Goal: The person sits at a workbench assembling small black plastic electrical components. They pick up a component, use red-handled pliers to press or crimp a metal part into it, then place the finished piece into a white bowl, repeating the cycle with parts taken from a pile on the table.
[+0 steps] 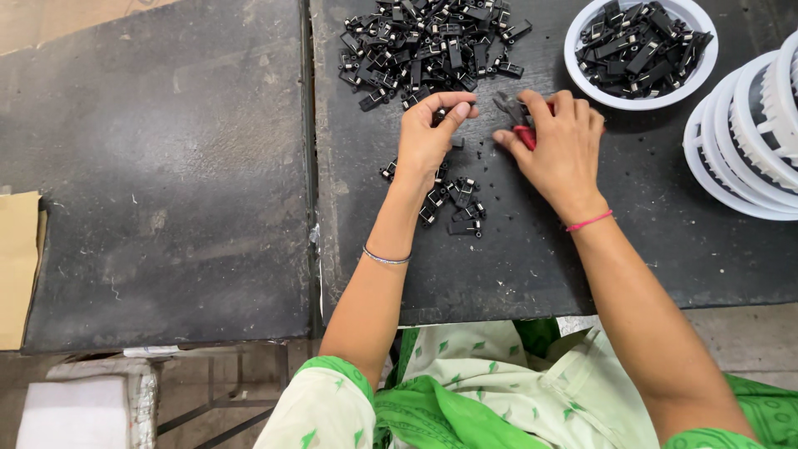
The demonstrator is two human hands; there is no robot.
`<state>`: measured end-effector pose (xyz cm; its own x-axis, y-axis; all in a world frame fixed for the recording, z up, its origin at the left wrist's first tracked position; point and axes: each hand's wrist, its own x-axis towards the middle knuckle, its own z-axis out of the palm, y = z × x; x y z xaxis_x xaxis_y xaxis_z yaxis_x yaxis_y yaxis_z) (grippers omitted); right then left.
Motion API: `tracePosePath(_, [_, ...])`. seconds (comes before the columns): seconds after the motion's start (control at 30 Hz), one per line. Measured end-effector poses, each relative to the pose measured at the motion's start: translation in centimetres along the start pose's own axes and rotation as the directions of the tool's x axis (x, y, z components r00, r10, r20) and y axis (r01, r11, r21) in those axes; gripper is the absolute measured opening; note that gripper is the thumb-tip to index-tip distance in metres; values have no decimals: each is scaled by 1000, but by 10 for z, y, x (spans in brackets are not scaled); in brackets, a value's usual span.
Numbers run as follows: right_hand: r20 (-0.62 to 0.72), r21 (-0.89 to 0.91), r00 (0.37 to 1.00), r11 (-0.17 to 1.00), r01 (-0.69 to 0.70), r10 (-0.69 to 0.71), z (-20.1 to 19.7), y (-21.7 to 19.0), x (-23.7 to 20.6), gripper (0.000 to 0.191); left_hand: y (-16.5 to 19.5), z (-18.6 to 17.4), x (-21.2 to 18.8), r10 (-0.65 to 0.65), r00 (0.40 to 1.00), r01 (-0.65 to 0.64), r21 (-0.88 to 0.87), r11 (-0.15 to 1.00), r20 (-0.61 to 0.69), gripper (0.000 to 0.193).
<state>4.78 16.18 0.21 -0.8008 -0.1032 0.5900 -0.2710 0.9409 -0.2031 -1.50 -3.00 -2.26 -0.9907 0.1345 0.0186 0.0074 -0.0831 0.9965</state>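
Observation:
My left hand (426, 137) pinches a small black plastic part (439, 116) between thumb and fingers, just below a large heap of the same black parts (428, 46). My right hand (559, 145) grips red-handled pliers (517, 116), their metal jaws pointing left toward the left hand's fingertips. A small cluster of black parts (455, 204) lies on the dark tabletop (532, 258) under my left wrist. A thin bangle circles the left wrist and a pink thread the right.
A white bowl (582, 75) filled with black parts stands at the back right. A stack of white bowls (744, 145) sits at the right edge. A second dark tabletop (166, 166) lies left, with cardboard (17, 266) at its far left.

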Motion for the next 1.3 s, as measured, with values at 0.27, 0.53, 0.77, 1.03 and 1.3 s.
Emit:
tracePosePath(0.27, [-4, 570, 994, 817, -89, 111, -5, -6, 2, 25, -1, 6, -9, -11, 992, 18, -50, 999, 122, 18])
tracePosePath(0.53, [73, 740, 980, 649, -179, 188, -7, -14, 5, 16, -1, 11, -14, -19, 993, 20, -10, 1000, 119, 18])
tracePosePath(0.77, [147, 765, 964, 592, -254, 222, -8, -14, 6, 15, -5, 10, -13, -3, 993, 4, -9, 1000, 121, 19])
tracePosePath(1.03, [127, 838, 952, 483, -253, 277, 4, -2, 3, 9, -26, 11, -3, 68, 995, -72, 55, 996, 76, 37])
tracePosePath(1.3, [190, 809, 929, 485, -332, 319, 10, 0, 3, 10, -32, 8, 5, 40, 986, 1, -250, 968, 159, 32])
